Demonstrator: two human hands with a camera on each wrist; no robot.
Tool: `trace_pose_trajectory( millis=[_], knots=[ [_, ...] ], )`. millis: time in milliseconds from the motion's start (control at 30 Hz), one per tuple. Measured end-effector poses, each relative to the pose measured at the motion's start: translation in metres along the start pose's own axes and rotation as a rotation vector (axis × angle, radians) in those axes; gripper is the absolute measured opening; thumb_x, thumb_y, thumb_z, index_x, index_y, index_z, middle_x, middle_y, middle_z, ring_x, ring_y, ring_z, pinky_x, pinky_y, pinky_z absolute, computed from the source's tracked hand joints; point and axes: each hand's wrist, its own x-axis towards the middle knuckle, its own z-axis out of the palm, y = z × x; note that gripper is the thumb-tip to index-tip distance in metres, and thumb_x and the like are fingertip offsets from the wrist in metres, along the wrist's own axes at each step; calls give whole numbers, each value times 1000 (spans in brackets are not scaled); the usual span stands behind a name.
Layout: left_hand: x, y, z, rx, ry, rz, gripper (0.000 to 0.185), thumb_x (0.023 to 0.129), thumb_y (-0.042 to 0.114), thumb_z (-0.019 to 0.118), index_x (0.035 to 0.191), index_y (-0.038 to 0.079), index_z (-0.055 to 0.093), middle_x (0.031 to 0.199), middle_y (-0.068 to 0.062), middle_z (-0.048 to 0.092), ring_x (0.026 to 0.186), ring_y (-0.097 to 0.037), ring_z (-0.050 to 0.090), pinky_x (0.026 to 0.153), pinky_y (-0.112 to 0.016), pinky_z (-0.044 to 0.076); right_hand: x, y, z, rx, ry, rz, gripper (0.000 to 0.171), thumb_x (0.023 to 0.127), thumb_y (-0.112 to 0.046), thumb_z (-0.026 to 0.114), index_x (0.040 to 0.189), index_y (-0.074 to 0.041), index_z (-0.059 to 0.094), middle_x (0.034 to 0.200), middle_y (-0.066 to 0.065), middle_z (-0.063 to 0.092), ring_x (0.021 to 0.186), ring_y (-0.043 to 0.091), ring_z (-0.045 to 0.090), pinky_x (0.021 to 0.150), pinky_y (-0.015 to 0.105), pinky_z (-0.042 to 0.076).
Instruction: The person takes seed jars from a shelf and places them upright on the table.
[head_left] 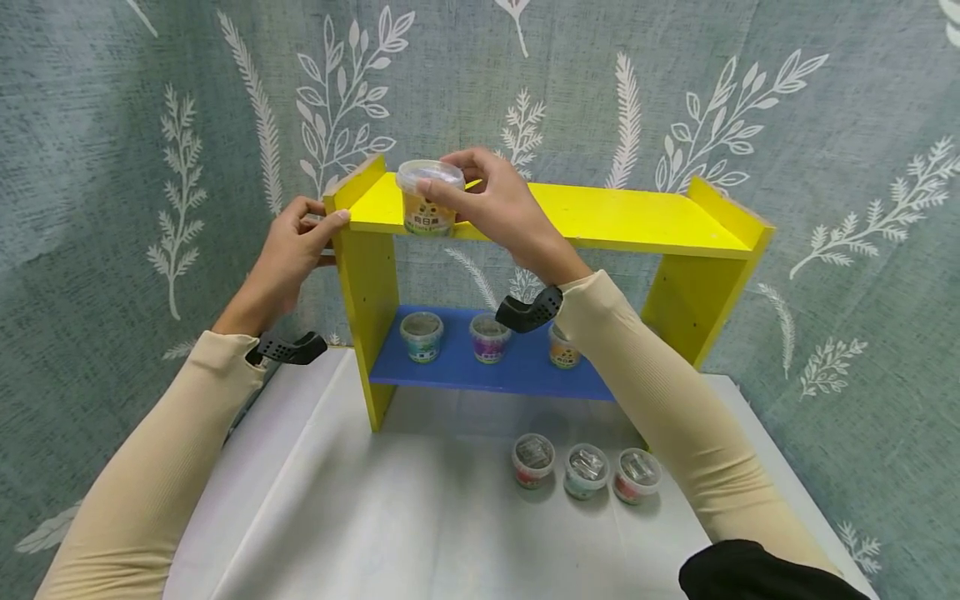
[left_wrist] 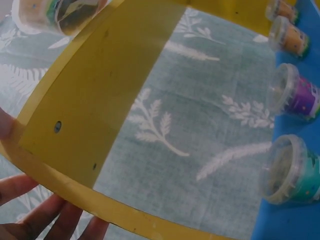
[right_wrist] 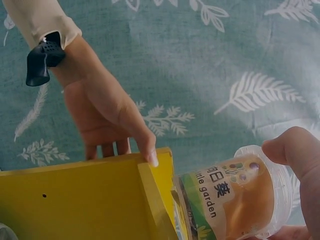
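Observation:
My right hand (head_left: 498,200) pinches a clear lidded plastic cup (head_left: 429,212) near its rim, over the left part of the yellow top shelf (head_left: 600,215). An orange label with Chinese characters and "little garden" shows on this cup (right_wrist: 225,200) in the right wrist view. Whether its base touches the shelf, I cannot tell. My left hand (head_left: 294,242) grips the upper left corner of the yellow side panel (head_left: 360,292), thumb in front. In the left wrist view its fingers (left_wrist: 45,217) lie against the panel's outer side.
On the blue lower shelf (head_left: 480,382) stand a teal cup (head_left: 422,337), a purple cup (head_left: 490,337) and orange cups, partly behind my right arm. Three more cups, including a red one (head_left: 533,460), stand on the white table (head_left: 360,517). Patterned cloth (head_left: 465,100) hangs behind.

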Motion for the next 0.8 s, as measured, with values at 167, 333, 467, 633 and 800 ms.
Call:
trace_pose_trajectory(
  millis=[167,333,467,633,800],
  knots=[
    [0,0,-1,-8,-5,11,38,102,50,59,124,20,48,120,-6,55,112,-23,60,101,-48,49,-8,0,-1,-11,-3,0,55,94,-41,76,137,-13,56,127,3,62,105,23,61,87,35,56],
    [0,0,-1,-6,-5,16,37,103,49,58,124,20,48,120,-5,55,112,-22,59,102,-50,48,-14,1,-1,-12,-16,-17,56,94,-39,76,138,-11,55,126,3,63,102,23,63,88,35,57],
    [1,0,-1,-9,-8,15,36,103,49,59,123,21,48,120,-5,55,112,-24,60,103,-50,48,-19,1,-1,-34,-16,-19,56,94,-38,76,139,-12,55,124,2,64,100,22,63,85,34,55],
    [0,0,0,-14,-7,11,36,103,49,59,122,20,48,119,-5,55,112,-24,60,102,-49,49,-26,2,0,-66,-17,-8,59,94,-40,76,141,-12,54,123,1,65,100,20,63,83,35,55],
    [-1,1,0,-10,-7,10,36,103,49,59,123,20,48,119,-5,55,111,-22,60,103,-51,48,-34,7,1,-75,-26,-3,61,93,-42,76,142,-14,54,122,-1,66,99,19,64,83,36,56]
  ],
)
